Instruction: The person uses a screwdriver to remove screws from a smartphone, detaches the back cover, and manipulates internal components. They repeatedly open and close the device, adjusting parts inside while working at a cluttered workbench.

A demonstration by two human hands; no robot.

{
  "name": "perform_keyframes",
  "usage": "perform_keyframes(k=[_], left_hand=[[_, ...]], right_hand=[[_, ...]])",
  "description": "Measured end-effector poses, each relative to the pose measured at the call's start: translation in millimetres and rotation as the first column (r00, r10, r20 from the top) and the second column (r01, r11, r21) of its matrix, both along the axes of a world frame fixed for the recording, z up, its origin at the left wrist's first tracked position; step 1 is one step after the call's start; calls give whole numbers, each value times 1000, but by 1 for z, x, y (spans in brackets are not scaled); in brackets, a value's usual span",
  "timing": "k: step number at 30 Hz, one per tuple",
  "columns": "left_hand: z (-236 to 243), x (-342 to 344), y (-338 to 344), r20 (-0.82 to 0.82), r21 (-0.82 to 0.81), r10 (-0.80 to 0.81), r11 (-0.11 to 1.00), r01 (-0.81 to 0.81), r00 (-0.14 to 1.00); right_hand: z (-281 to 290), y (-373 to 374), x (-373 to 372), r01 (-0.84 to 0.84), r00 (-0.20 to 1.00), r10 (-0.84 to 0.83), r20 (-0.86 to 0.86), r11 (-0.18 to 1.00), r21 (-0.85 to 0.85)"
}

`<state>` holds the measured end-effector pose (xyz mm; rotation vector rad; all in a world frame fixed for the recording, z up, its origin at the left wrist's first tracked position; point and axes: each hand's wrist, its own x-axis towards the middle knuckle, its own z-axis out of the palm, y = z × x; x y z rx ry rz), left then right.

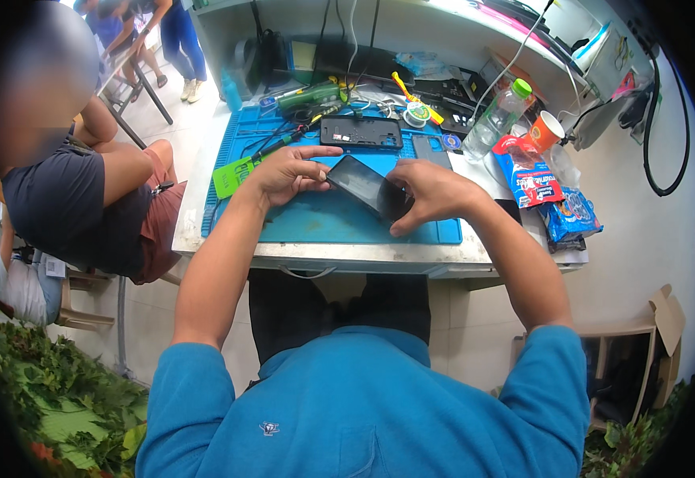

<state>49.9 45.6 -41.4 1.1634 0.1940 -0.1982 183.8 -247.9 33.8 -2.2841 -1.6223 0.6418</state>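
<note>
Over a blue work mat (283, 227), I hold a black phone (363, 185) screen up and slightly angled. My left hand (291, 171) grips its left corner between thumb and fingers, with the index finger stretched along above it. My right hand (431, 191) wraps round its right end, thumb at the lower corner. Just behind the phone, an opened phone housing (361, 132) with dark insides lies on the mat. A green card-like item (228, 179) lies left of my left hand, under cables and pen-shaped tools.
A plastic bottle (497, 123), orange cup (545, 131) and snack packs (526, 175) crowd the desk's right. Solder spool (416, 115), yellow-handled tool (415, 95) and cables fill the back below a shelf (463, 24). A seated person (76, 199) is close on my left; others are beyond.
</note>
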Motion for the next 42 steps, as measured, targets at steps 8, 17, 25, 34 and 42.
perform_keyframes(k=[8,17,25,34,42], left_hand=[[2,2,3,-15,-13,-67,998,67,998],[-10,9,17,15,-4,-245,970,245,969],[-4,7,16,-39,31,-290,956,291,956],[3,14,17,-119,32,-290,955,295,950],[5,17,17,-140,54,-315,944,325,939]], right_hand=[[7,6,1,8,1000,-8,-5,996,-90],[4,4,2,-46,998,48,33,997,-64],[5,8,4,-92,995,96,31,990,-104],[9,10,0,-82,996,87,37,989,-122],[10,10,-2,-75,995,83,57,989,-129]])
